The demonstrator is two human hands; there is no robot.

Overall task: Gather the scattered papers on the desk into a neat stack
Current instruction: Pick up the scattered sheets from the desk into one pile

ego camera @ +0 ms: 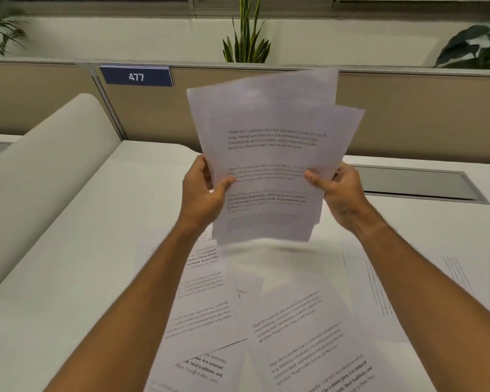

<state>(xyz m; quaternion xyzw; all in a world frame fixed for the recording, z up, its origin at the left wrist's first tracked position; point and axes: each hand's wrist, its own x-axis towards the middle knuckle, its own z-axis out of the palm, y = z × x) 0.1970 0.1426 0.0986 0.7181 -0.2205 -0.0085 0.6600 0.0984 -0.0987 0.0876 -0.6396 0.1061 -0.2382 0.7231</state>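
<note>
**Squaring a half-gathered sheaf above the desk**

Nearest, at six o'clock: loose printed sheets [309, 335] scattered on white desk [68, 250], text running several ways. Higher, toward twelve: held sheaf [269, 165] lifted clear, long axis upright, top leaning toward one o'clock, edges fanned. Left hand [201, 190] and right hand [340, 193] closed on its side edges, thumbs in front. Probably mid-gather; next likely needs tapping edges flush, then collecting the rest.
</note>
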